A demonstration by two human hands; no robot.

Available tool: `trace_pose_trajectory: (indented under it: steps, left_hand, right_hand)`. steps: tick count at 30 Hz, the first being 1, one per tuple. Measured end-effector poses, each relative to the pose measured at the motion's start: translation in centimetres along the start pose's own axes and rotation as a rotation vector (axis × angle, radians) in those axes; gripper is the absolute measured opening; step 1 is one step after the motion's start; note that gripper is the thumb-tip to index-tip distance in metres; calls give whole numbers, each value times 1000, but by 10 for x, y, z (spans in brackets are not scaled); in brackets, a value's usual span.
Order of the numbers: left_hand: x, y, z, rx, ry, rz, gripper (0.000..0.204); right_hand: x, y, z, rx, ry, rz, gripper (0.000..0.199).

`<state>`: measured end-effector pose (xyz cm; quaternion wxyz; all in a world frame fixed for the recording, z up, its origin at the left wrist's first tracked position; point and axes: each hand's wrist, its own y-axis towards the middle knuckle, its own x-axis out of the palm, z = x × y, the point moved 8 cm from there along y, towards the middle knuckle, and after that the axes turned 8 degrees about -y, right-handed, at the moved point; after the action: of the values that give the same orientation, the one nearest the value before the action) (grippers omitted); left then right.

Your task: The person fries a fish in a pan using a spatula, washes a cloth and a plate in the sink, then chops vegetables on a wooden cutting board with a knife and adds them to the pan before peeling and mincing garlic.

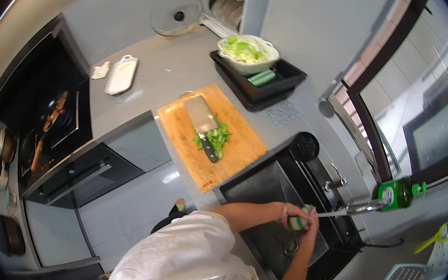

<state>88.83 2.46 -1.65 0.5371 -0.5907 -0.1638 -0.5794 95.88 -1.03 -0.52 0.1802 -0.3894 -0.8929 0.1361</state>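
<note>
Over the black sink (261,190), both my hands are close together in the stream of water from the faucet (361,208). My left hand (290,215) is closed round a small pale thing with green stripes (298,223), whose kind I cannot make out. My right hand (313,223) presses against its other side, fingers partly hidden. Below them, a small round glass-like thing (290,247) sits in the sink. Left of the sink, a cleaver (202,115) with a black handle lies on a wooden cutting board (180,139), partly over chopped greens (218,137).
A white bowl (271,61) of pale green leaves rests on a black tray (255,100) with green pieces. Behind the faucet is a green bottle (397,195). A white dish (121,75) and glass lid (178,26) are farther back. At left, a pan (58,116) with food is on the stove.
</note>
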Motion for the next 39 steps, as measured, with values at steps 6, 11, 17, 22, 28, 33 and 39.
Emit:
trace_pose_trajectory:
  steps: [6,11,17,22,28,33,39]
  left_hand:
    - [2,14,-21,46,-544,37,16]
    - [-7,-12,3,79,490,641,20]
    - [-30,21,1,131,133,624,21]
    - [-29,31,-11,-12,-429,424,24]
    - [-4,-3,1,72,-862,99,29]
    - [30,-20,-12,255,-954,-172,27]
    - [32,-7,-21,83,-612,-207,16]
  right_hand:
    - [42,-11,15,120,616,-166,44]
    - [-7,35,26,157,-317,-20,26]
    - [-38,55,-33,-295,-894,-1,24]
    - [-89,82,-59,-229,-1120,160,26]
    - [-17,45,-35,82,-195,-21,41]
    - [99,-24,-8,2,765,-753,74]
    - [70,-15,-42,-79,406,-308,60]
